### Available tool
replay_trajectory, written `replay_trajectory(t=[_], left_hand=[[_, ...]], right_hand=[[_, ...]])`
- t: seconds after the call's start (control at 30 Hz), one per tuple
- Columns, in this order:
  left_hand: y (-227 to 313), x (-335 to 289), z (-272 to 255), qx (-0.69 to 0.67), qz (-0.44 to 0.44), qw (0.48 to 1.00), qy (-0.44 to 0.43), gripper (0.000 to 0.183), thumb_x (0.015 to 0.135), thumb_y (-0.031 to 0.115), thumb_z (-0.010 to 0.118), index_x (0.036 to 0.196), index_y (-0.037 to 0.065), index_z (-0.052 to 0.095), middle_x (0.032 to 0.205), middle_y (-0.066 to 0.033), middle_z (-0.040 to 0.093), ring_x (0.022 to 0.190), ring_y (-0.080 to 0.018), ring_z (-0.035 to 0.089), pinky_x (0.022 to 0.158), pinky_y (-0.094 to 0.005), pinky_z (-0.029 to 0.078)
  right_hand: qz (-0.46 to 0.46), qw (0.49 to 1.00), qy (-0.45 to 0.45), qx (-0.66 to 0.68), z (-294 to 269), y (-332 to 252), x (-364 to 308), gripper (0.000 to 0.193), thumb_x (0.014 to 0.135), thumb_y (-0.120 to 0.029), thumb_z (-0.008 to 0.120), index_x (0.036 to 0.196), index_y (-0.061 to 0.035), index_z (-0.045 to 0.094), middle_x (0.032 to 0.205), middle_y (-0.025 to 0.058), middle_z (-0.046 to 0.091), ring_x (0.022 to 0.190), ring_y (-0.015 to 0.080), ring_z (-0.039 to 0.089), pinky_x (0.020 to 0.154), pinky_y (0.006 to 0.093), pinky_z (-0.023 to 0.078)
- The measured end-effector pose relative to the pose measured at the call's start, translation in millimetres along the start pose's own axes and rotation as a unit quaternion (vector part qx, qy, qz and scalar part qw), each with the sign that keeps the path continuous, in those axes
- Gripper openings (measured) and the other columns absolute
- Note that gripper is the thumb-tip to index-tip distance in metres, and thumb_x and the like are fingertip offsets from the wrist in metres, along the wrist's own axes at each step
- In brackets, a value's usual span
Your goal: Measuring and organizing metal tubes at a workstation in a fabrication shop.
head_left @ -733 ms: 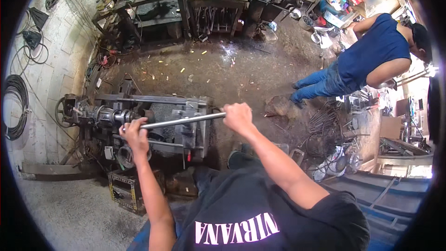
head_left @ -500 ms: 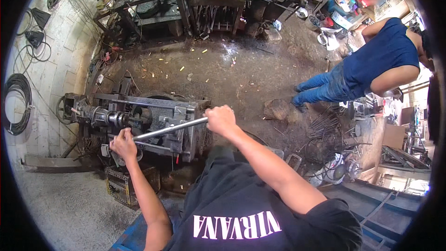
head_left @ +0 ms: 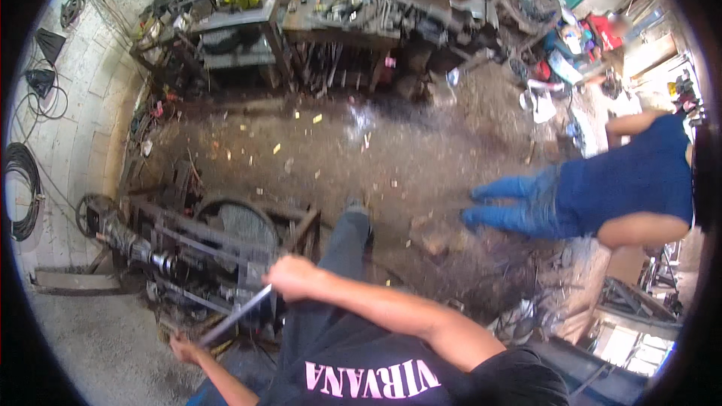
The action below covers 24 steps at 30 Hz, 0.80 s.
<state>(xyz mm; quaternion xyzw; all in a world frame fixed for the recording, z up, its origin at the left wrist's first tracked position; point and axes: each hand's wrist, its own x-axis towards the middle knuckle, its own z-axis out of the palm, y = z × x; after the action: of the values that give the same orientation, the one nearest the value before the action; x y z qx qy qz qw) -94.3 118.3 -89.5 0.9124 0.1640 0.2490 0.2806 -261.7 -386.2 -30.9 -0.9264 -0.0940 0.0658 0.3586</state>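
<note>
A long straight metal rod (head_left: 237,317) slants across in front of my body, low in the view. My right hand (head_left: 293,278) is closed round its upper end, beside my raised leg. Around the lower end, near the left side, the fingers of my left hand (head_left: 184,347) are closed, though slightly blurred. Just beyond the rod stands a greasy machine (head_left: 162,262) with a round metal spindle and a frame of parallel bars. Part of that frame is hidden behind my right hand and the rod.
A person in a dark blue top (head_left: 624,180) stands on the right. Workbenches loaded with tools and metal parts, one a cluttered bench (head_left: 342,22), line the far side. A coiled black hose (head_left: 22,192) hangs on the left wall. Small scraps dot the dirt floor (head_left: 316,150).
Both hands have moved down and toward me with the rod, which now slants more steeply. My leg has come into view beside the machine. The whole view has shifted.
</note>
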Motion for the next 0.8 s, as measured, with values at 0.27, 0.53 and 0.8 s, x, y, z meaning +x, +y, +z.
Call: replay_trajectory(t=[0.27,0.53,0.8], left_hand=[[34,-45,-31,0.234,-0.166,0.958,0.003,0.038,0.091,0.037,0.051,0.098,0.005,0.069,0.088,-0.0082,0.07,0.08,-0.029,0.065,0.072,-0.0446,0.05],[192,-81,15,0.336,-0.332,0.879,0.055,0.039,0.093,0.037,0.051,0.102,0.004,0.07,0.097,-0.0075,0.071,0.087,-0.0284,0.066,0.078,-0.0427,0.05],[495,-82,279,-0.39,-0.044,0.895,-0.213,0.029,0.095,0.011,0.047,0.118,-0.003,0.058,0.109,-0.0178,0.067,0.092,-0.023,0.068,0.072,-0.0272,0.053]], right_hand=[[-0.052,0.998,0.015,0.029,-95,104,70,0.013,0.073,-0.015,0.066,0.083,-0.008,0.061,0.086,0.0123,0.064,0.087,0.0325,0.065,0.073,0.0451,0.053],[0.334,0.877,0.297,0.178,-266,316,22,0.024,0.085,-0.023,0.061,0.1,-0.0049,0.066,0.096,0.0203,0.068,0.091,0.0353,0.066,0.079,0.0433,0.051],[0.398,0.739,0.349,0.416,-343,466,-19,0.027,0.098,-0.027,0.051,0.093,-0.0026,0.063,0.078,0.0036,0.067,0.057,0.0089,0.056,0.052,0.0265,0.045]])
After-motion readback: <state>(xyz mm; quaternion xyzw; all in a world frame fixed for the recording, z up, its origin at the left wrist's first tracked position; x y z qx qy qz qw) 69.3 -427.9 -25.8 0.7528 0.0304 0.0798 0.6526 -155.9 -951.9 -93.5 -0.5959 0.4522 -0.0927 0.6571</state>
